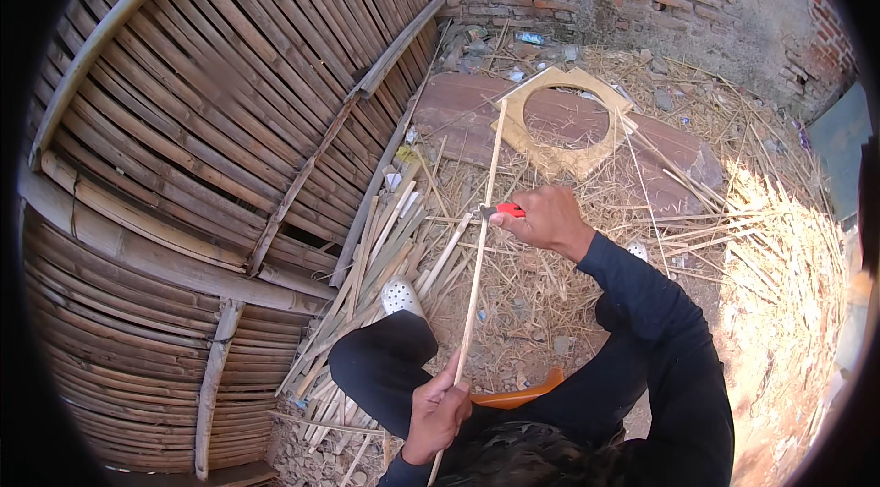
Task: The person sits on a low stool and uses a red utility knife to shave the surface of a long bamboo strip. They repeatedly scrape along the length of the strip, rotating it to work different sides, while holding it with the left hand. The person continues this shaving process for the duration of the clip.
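Holding the long pale strip (477,290) near its lower end, we have the fingers of our left hand (438,409) clamped round it, while those of our right hand (543,219) are clamped on a red knife (506,209) whose dark blade meets the strip farther up. The strip slants away from our lap, between our bent legs, and its far end reaches the left corner of a board with a round hole (518,143); whether the two touch, we cannot tell. For an even shave, we would judge it best to lay the blade nearly flat, take thin curls with light pressure, and turn the strip a little between strokes. Our left hand seems well placed below the cut, but any stroke drawn toward us should stop well short of those fingers and our left knee (380,363), and the loose strips (367,276) beside our shoe (401,296) should not snag the work
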A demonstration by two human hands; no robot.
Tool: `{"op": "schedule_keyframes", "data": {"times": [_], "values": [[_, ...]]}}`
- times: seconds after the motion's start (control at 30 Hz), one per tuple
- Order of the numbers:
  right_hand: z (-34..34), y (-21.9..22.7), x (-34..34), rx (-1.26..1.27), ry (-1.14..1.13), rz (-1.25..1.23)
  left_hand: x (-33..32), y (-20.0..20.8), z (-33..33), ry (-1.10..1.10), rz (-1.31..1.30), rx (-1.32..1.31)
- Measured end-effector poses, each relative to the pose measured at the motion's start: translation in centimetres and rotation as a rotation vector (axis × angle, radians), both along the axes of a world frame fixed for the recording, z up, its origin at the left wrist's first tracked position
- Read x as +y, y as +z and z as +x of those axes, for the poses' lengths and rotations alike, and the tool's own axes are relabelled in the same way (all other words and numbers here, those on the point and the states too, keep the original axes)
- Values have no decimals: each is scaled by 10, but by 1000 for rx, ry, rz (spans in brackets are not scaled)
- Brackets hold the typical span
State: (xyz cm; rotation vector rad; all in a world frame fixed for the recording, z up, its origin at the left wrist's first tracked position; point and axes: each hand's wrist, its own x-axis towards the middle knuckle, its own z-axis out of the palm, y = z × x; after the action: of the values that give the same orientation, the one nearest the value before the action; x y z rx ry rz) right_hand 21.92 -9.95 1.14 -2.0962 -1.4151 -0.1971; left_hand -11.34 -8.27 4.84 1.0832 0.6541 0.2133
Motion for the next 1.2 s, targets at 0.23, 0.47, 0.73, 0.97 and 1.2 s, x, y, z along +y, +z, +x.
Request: {"op": "schedule_keyframes", "data": {"times": [0.23,0.47,0.73,0.97,1.2], "values": [[-15,7,2,-24,29,-23,-1,-3,-6,-20,26,19],[102,-5,-5,-123,-322,71,-17,-2,-17,-107,-45,-25],[200,-57,-97,281,-892,19,-41,-3,-59,-188,32,101],[95,-6,-36,263,-312,-101,9,2,1,104,-341,-85],[-57,19,-30,-53,278,67,16,6,25,0,-589,-328]]}}
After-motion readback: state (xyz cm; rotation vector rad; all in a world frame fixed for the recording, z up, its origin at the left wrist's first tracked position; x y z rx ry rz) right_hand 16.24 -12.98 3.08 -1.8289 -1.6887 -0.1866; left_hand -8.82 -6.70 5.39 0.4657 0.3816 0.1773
